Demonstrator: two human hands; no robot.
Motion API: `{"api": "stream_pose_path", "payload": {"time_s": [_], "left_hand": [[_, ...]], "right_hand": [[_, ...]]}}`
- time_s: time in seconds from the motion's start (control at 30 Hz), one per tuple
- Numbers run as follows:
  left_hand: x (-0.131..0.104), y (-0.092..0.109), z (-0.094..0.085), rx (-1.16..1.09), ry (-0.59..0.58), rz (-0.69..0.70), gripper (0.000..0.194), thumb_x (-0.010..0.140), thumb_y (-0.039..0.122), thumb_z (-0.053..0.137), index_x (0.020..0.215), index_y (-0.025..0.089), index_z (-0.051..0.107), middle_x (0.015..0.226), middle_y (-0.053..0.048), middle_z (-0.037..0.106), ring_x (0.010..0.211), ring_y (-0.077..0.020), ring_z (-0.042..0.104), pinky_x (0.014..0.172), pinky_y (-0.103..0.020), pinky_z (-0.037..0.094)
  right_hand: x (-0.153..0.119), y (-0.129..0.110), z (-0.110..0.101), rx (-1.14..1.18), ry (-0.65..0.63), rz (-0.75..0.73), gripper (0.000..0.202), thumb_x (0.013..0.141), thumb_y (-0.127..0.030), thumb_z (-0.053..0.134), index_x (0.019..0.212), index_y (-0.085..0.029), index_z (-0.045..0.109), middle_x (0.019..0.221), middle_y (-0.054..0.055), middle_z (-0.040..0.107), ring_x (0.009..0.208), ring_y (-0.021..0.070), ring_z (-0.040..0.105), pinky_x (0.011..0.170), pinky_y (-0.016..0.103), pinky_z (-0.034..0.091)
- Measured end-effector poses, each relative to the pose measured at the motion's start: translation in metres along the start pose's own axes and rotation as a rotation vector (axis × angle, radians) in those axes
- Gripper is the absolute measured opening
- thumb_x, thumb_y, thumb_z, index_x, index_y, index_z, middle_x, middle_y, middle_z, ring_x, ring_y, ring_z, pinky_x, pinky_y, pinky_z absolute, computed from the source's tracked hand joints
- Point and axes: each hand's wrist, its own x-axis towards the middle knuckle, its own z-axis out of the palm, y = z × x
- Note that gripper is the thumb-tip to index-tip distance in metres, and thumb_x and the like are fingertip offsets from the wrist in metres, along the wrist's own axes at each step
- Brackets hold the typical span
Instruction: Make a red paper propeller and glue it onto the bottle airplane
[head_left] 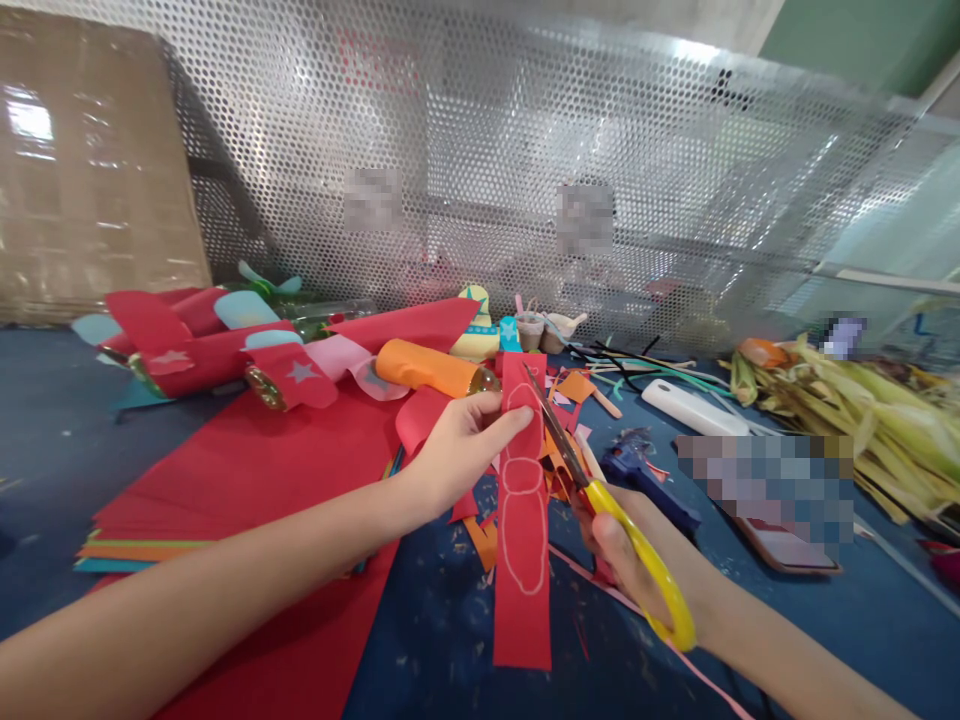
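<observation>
Head view: blue L-like mark (pixel 920 322) at far right; reddish lettering-like marks (pixel 375 50) on the perforated metal panel (pixel 480 150), too blurred to read. Phone (pixel 802 552) at right, screen mostly pixelated. On red paper strip (pixel 523 520), rounded outlines in pale line, plus faint marking near top, illegible. Strip upright in front, midway between arms, above dark blue tabletop (pixel 442 620). Left hand (pixel 457 450): pinched tight on strip's upper part, thumb flat on its face, other fingers partly hidden. Right hand (pixel 671 540): curled round smooth yellow handles of scissors (pixel 602 503); slim metal blades nearly together, along strip's upper right edge; cannot tell if biting paper. At left, flat sheet stack (pixel 300 480), red on top, green, orange and blue edges below. Behind, rolled orange paper tube (pixel 427 368); grey star (pixel 301 372) on curved red paper. Far right, dry, fibrous corn husks (pixel 832 400).
</observation>
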Motion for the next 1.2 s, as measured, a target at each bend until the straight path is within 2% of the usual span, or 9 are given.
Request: {"api": "stream_pose_path", "payload": {"time_s": [0.37, 0.63, 0.9, 1.03, 1.2], "left_hand": [[0.006, -0.004, -0.004, 0.061, 0.055, 0.099, 0.028, 0.076, 0.042, 0.064, 0.063, 0.018, 0.059, 0.058, 0.003, 0.053, 0.057, -0.0117, 0.049, 0.054, -0.024, 0.037], [0.004, -0.003, -0.003, 0.038, 0.065, 0.064, 0.028, 0.079, 0.043, 0.062, 0.069, 0.017, 0.061, 0.061, 0.001, 0.057, 0.055, -0.0111, 0.049, 0.056, -0.024, 0.04], [0.005, -0.001, -0.003, 0.001, 0.055, 0.021, 0.028, 0.079, 0.04, 0.061, 0.065, 0.016, 0.06, 0.061, 0.0, 0.061, 0.056, -0.0111, 0.054, 0.056, -0.024, 0.043], [0.005, 0.002, -0.001, -0.064, 0.025, -0.014, 0.026, 0.081, 0.037, 0.06, 0.066, 0.016, 0.058, 0.06, 0.001, 0.062, 0.056, -0.0103, 0.057, 0.057, -0.023, 0.046], [0.006, 0.003, -0.002, -0.029, 0.02, -0.001, 0.025, 0.083, 0.036, 0.058, 0.067, 0.016, 0.06, 0.061, 0.0, 0.063, 0.055, -0.0109, 0.058, 0.057, -0.023, 0.048]], "right_hand": [[0.002, 0.006, 0.001, 0.041, -0.002, -0.01, 0.053, 0.086, -0.072, 0.027, 0.07, -0.023, 0.03, 0.061, -0.007, 0.021, 0.05, 0.0085, 0.019, 0.038, 0.022, 0.018], [0.0, 0.009, 0.002, 0.025, 0.012, 0.043, 0.056, 0.083, -0.077, 0.026, 0.07, -0.023, 0.031, 0.06, -0.007, 0.022, 0.049, 0.0082, 0.019, 0.036, 0.022, 0.018], [0.001, 0.015, 0.005, 0.069, 0.045, 0.052, 0.054, 0.084, -0.074, 0.029, 0.069, -0.022, 0.031, 0.062, -0.006, 0.022, 0.05, 0.0083, 0.017, 0.038, 0.022, 0.016], [0.001, 0.013, 0.004, 0.031, 0.029, 0.058, 0.054, 0.084, -0.075, 0.027, 0.07, -0.022, 0.031, 0.063, -0.006, 0.023, 0.051, 0.0088, 0.02, 0.038, 0.022, 0.02], [0.001, 0.011, 0.003, 0.052, 0.041, 0.06, 0.053, 0.085, -0.073, 0.028, 0.07, -0.023, 0.031, 0.064, -0.005, 0.024, 0.053, 0.0093, 0.022, 0.039, 0.022, 0.022]]}}
